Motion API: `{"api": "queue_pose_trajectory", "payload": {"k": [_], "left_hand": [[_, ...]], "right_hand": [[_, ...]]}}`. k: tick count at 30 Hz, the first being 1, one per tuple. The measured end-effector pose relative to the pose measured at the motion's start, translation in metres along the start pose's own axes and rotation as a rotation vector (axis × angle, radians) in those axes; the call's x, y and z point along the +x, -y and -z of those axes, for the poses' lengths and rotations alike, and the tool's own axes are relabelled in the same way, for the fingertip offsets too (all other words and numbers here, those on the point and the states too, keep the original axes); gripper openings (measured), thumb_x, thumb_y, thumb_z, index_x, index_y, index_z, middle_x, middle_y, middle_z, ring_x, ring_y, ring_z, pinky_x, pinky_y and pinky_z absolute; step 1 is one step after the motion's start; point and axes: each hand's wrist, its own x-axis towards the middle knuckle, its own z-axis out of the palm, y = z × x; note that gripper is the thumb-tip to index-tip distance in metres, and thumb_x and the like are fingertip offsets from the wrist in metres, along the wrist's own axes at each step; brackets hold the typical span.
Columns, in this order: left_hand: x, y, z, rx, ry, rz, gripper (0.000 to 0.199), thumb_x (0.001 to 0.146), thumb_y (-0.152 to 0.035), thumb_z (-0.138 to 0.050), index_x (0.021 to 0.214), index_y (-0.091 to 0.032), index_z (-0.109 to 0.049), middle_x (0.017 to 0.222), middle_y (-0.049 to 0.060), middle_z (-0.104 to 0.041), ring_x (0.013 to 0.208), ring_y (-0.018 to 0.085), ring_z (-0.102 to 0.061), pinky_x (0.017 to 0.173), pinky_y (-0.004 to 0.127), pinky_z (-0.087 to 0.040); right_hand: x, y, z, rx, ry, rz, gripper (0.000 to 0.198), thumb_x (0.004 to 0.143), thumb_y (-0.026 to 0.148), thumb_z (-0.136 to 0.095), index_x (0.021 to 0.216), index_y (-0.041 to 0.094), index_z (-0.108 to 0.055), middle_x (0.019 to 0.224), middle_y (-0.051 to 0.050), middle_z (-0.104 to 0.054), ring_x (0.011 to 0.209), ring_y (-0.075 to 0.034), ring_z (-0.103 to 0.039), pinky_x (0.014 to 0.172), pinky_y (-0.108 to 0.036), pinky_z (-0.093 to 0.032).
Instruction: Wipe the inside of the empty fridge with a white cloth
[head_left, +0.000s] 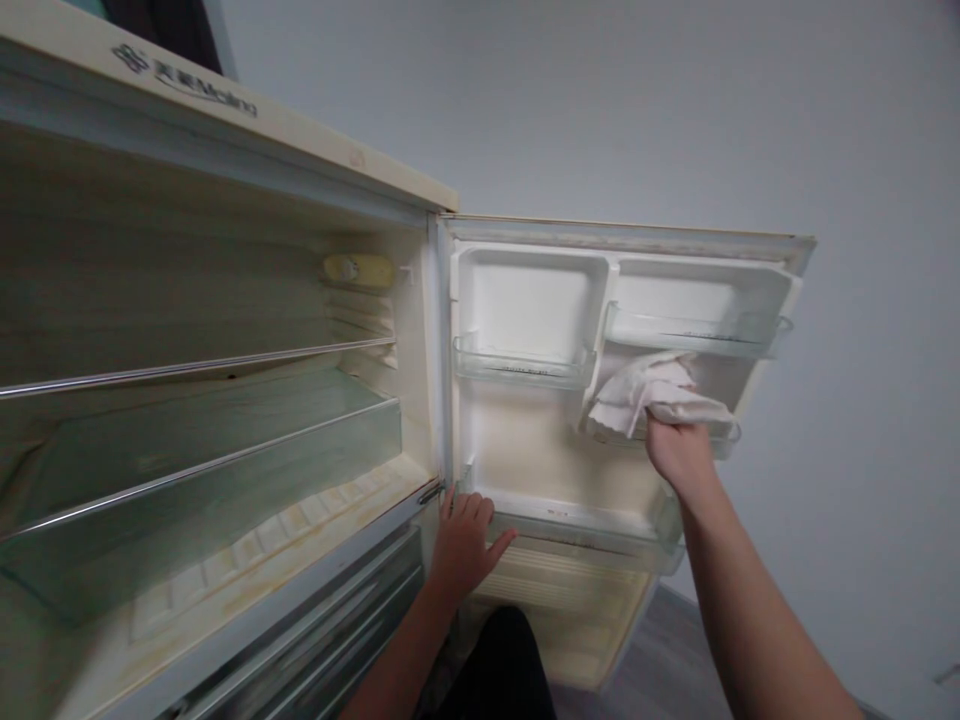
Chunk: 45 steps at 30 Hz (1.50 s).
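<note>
A bunched white cloth [660,392] is gripped in my right hand [681,455], whose fingers are closed round it. The cloth lies over the lower right bin [724,440] of the open fridge door [536,440]. My left hand [463,545] has its thumb stretched out and fingers slightly apart, holding nothing. It is at the hinge-side end of the long clear door bin [592,530]; whether the fingertips press on the bin or the door's edge, I cannot tell.
To the left stands the open fridge compartment [411,380], with a glass shelf [195,372] and a clear drawer [225,500]. Below is the open freezer section [337,620]. More clear bins [525,365] line the upper door. My knee [510,660] is beneath the door bins.
</note>
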Motion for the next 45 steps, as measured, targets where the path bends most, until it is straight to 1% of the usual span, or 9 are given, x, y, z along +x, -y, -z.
{"api": "queue_pose_trajectory", "payload": {"k": [2, 7, 10, 16, 27, 33, 38, 41, 45], "left_hand": [[0.000, 0.000, -0.001, -0.001, -0.006, -0.001, 0.031, 0.088, -0.052, -0.066, 0.086, -0.023, -0.055, 0.088, 0.004, -0.060, 0.091, 0.026, -0.058, 0.112, 0.056, -0.036], [0.000, 0.001, -0.003, -0.004, -0.021, -0.016, 0.030, 0.088, -0.051, -0.066, 0.085, -0.024, -0.055, 0.085, 0.003, -0.060, 0.088, 0.025, -0.058, 0.110, 0.057, -0.036], [0.001, 0.001, -0.001, 0.003, -0.017, -0.020, 0.030, 0.088, -0.052, -0.065, 0.084, -0.024, -0.053, 0.083, 0.002, -0.059, 0.088, 0.025, -0.058, 0.111, 0.056, -0.036], [0.001, 0.003, 0.001, 0.017, -0.006, -0.033, 0.030, 0.089, -0.051, -0.064, 0.085, -0.023, -0.054, 0.082, 0.003, -0.059, 0.086, 0.025, -0.058, 0.110, 0.056, -0.037], [0.003, 0.007, 0.000, -0.016, 0.001, -0.025, 0.029, 0.087, -0.049, -0.066, 0.083, -0.024, -0.053, 0.082, 0.003, -0.059, 0.087, 0.026, -0.058, 0.109, 0.056, -0.039], [0.004, 0.011, 0.002, -0.007, 0.023, -0.026, 0.029, 0.087, -0.049, -0.065, 0.084, -0.023, -0.052, 0.083, 0.003, -0.060, 0.087, 0.025, -0.058, 0.108, 0.057, -0.039], [0.005, 0.011, 0.005, -0.018, 0.024, -0.020, 0.029, 0.086, -0.048, -0.067, 0.084, -0.023, -0.052, 0.083, 0.003, -0.060, 0.087, 0.025, -0.059, 0.109, 0.056, -0.039], [0.005, 0.011, 0.006, -0.015, 0.028, -0.023, 0.030, 0.086, -0.049, -0.067, 0.084, -0.023, -0.053, 0.083, 0.003, -0.061, 0.087, 0.025, -0.059, 0.109, 0.056, -0.039], [0.006, 0.012, 0.005, -0.015, 0.031, -0.028, 0.031, 0.086, -0.050, -0.066, 0.084, -0.022, -0.053, 0.081, 0.003, -0.060, 0.086, 0.025, -0.059, 0.109, 0.056, -0.039]], "right_hand": [[0.008, 0.006, -0.008, 0.096, -0.013, -0.077, 0.020, 0.072, 0.032, -0.071, 0.091, 0.028, -0.068, 0.118, -0.004, -0.069, 0.131, -0.028, -0.052, 0.124, -0.056, -0.023], [0.011, 0.039, -0.033, 0.874, 0.169, -0.320, 0.033, 0.085, 0.052, -0.050, 0.096, 0.026, -0.066, 0.107, -0.006, -0.072, 0.111, -0.029, -0.066, 0.099, -0.058, -0.052], [0.008, 0.045, -0.046, 1.015, 0.102, -0.385, 0.042, 0.090, 0.057, -0.037, 0.098, 0.028, -0.066, 0.102, -0.005, -0.072, 0.103, -0.026, -0.068, 0.088, -0.049, -0.057], [0.029, 0.029, -0.046, 0.939, 0.060, -0.411, 0.051, 0.092, 0.061, -0.028, 0.106, 0.030, -0.066, 0.106, -0.004, -0.072, 0.095, -0.023, -0.067, 0.086, -0.049, -0.056], [0.062, 0.022, 0.057, 0.817, 0.024, -0.350, 0.042, 0.094, 0.048, -0.028, 0.101, 0.032, -0.066, 0.113, -0.006, -0.070, 0.108, -0.027, -0.065, 0.092, -0.059, -0.054], [0.045, 0.023, 0.031, 0.821, 0.034, -0.269, 0.043, 0.091, 0.058, -0.035, 0.098, 0.031, -0.067, 0.111, -0.007, -0.070, 0.109, -0.028, -0.065, 0.088, -0.057, -0.056], [0.030, 0.033, -0.010, 0.858, 0.289, -0.376, 0.041, 0.091, 0.058, -0.044, 0.104, 0.026, -0.066, 0.114, -0.009, -0.070, 0.112, -0.030, -0.065, 0.092, -0.058, -0.056], [0.025, 0.027, -0.022, 0.833, 0.288, -0.299, 0.038, 0.091, 0.059, -0.044, 0.098, 0.028, -0.065, 0.111, -0.004, -0.072, 0.112, -0.027, -0.065, 0.098, -0.057, -0.054], [0.026, 0.011, -0.014, 0.219, 0.140, 0.029, 0.039, 0.088, 0.061, -0.044, 0.094, 0.030, -0.067, 0.099, -0.003, -0.073, 0.109, -0.026, -0.066, 0.101, -0.051, -0.053]]}}
